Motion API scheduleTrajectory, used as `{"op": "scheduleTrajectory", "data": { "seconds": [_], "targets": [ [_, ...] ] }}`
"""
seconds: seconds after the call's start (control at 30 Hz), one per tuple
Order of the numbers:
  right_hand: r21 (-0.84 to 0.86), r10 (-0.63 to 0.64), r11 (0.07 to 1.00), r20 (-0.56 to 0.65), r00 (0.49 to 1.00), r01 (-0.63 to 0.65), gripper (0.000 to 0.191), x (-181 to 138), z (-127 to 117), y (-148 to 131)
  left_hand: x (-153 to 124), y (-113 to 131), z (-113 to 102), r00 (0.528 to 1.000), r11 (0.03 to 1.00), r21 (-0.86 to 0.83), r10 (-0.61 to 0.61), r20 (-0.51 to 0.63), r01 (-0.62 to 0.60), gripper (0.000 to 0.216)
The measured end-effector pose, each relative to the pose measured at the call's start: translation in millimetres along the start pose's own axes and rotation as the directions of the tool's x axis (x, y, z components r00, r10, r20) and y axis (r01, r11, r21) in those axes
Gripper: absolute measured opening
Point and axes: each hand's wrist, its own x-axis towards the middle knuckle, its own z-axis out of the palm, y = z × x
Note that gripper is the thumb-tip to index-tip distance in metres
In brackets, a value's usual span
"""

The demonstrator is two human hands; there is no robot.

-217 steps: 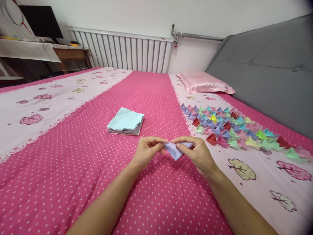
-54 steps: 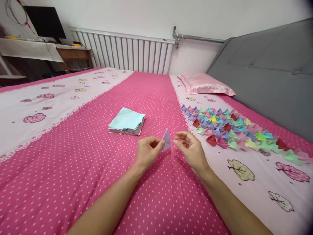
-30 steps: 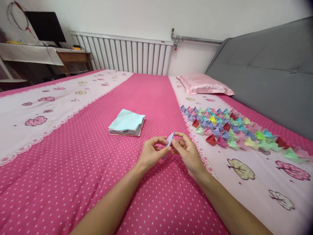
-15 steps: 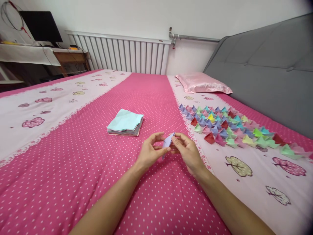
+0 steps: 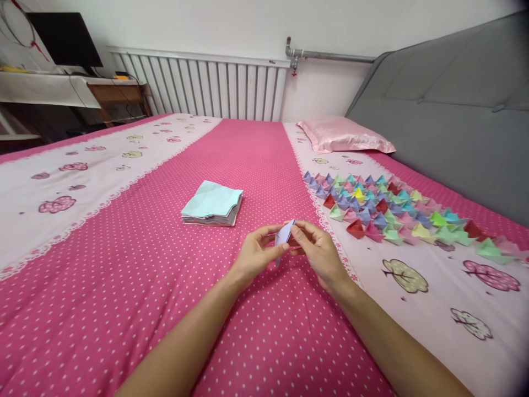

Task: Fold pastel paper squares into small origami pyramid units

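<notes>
A small folded piece of lavender paper [image 5: 283,235] is held up between my hands, over the pink dotted bedspread [image 5: 264,160]. My left hand [image 5: 255,252] pinches its lower left side between thumb and fingers. On its right side, my right hand [image 5: 317,251] grips the edge with the thumb in front; the fingers behind are partly hidden. A stack of square paper sheets [image 5: 212,201], pale blue on top, lies beyond my left hand. To the right stand rows of small folded paper boats [image 5: 392,234] in many colours.
A pink satin pillow [image 5: 345,135] lies at the far right, by a grey padded headboard [image 5: 454,105]. Along the back wall runs a white radiator [image 5: 206,82] with a pipe [image 5: 330,55]. At the far left, a monitor [image 5: 66,41] stands on a desk [image 5: 111,95].
The camera view has shifted slightly. My hands keep hold of the lavender paper in nearly the same place, and its face is turned a little more into view.
</notes>
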Motion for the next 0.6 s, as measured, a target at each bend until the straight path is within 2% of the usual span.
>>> {"op": "scheduleTrajectory", "data": {
  "seconds": [0.37, 0.47, 0.6],
  "targets": [
    [-0.082, -0.049, 0.995, 0.009, 0.999, 0.05, 0.035, 0, -1, -1, 1, -1, 1, 1.0, 0.998, -0.057, 0.023, 0.007, -0.022, 0.041],
    [-0.178, -0.139, 0.974, 0.007, 0.99, 0.138, 0.032, -2, -1, -2, 2, -5, 1, 0.997, 0.997, 0.017, 0.076, 0.016, -0.076, 0.041],
    [-0.335, -0.251, 0.913, -0.015, 0.968, 0.231, 0.029, -5, 0, -3, 4, -13, 2, 0.984, 0.964, 0.2, 0.18, 0.004, -0.177, 0.043]
  ]
}}
